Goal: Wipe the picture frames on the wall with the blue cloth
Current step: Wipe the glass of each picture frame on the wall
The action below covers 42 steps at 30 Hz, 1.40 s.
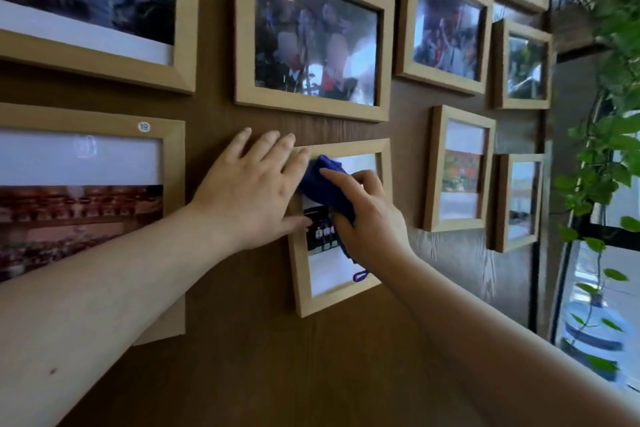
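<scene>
right hand (367, 218) grips blue cloth (325, 189) on small frame (301, 274) glass; left hand (254, 191), open, steadies it; next, wipe downward.

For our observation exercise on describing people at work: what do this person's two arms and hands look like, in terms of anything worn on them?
Both forearms are bare as far as the picture shows: no sleeves, gloves or watch in view. The left hand shows no rings or bracelet. The right hand likewise shows no jewellery. The fingernails look short and unpainted. The left forearm carries one small dark mark near the lower edge.
</scene>
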Tool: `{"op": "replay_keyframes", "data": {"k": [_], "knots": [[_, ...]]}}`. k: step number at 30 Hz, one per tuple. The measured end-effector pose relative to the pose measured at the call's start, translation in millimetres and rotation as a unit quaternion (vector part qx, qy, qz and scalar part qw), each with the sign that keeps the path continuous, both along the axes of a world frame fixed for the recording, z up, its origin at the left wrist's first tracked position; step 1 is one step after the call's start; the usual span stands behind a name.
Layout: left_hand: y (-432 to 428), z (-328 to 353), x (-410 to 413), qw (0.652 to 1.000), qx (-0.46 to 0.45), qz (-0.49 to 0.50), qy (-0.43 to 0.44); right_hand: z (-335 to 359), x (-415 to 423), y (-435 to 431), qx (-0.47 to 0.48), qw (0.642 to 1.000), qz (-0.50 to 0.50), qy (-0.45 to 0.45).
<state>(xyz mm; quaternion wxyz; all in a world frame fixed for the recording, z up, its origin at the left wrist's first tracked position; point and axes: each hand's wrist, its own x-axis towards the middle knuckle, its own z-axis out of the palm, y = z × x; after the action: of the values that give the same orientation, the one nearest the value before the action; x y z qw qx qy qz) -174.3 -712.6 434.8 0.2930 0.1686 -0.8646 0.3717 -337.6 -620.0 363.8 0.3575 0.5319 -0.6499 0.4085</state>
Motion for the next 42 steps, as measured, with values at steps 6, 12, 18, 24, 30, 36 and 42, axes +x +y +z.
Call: {"op": "replay_keyframes", "data": {"k": [6, 12, 18, 24, 30, 36, 42], "knots": [[-10, -2, -18, 1.0, -0.01, -0.013, 0.001, 0, 5, -13, -0.01, 0.998, -0.021, 0.058], [-16, -4, -23, 1.0, -0.014, -0.026, 0.008, -1, -35, 6, -0.006, 0.987, -0.137, 0.083], [-20, -5, -23, 0.999, -0.033, -0.029, 0.003, -6, -43, 5, -0.034, 0.984, -0.172, -0.016], [-23, -3, -22, 0.998, -0.054, -0.013, -0.018, -34, 3, -11, 0.035, 0.993, -0.078, 0.076], [-21, -4, -23, 0.998, -0.058, 0.007, -0.025, -39, -41, 7, -0.003, 0.985, -0.174, 0.004], [-21, -6, -25, 0.998, -0.063, 0.009, -0.027, -51, -10, -6, 0.006, 0.996, -0.085, 0.027], [-21, -5, -26, 0.997, -0.064, 0.011, -0.03, -59, -19, 3, 0.034, 0.992, -0.112, 0.053]]}}
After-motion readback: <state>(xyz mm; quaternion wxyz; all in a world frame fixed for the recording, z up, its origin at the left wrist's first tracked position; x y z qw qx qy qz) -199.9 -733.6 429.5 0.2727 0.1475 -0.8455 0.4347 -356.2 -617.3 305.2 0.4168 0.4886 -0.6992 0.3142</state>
